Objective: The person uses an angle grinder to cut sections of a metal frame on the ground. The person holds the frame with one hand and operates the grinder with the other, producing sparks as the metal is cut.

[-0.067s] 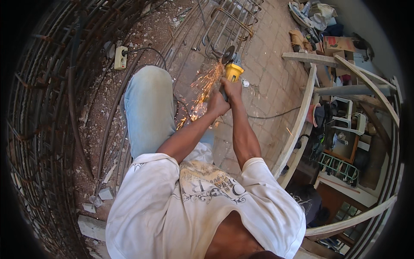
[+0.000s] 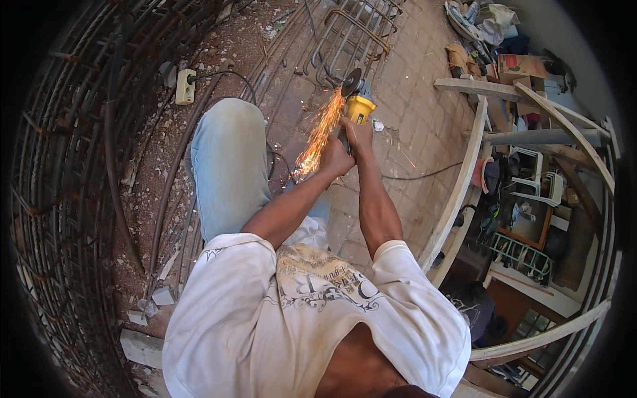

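Note:
A yellow angle grinder (image 2: 360,109) is gripped two-handed: my right hand (image 2: 358,134) is closed on its body just below the yellow housing, and my left hand (image 2: 335,158) wraps round the lower handle. Its dark cutting disc (image 2: 352,81) meets the lower end of a bent rebar cage (image 2: 352,30) at the top; the exact contact point is hidden. Orange sparks (image 2: 322,129) fly from there toward the lower left, past my left hand and beside my jeans-covered knee (image 2: 225,146).
A power strip (image 2: 185,87) lies on rubble at left, near stacked rusty rebar (image 2: 60,186). A black cord (image 2: 411,178) crosses the paving. Timber boards (image 2: 456,205) flank the right, with boxes (image 2: 521,66), chairs and clutter. A dark-clothed shape, possibly a person (image 2: 478,312), is at lower right.
The spark spray has narrowed into a denser stream, with fewer sparks at its lower end. My knee sits very slightly higher; both hands hold almost the same position.

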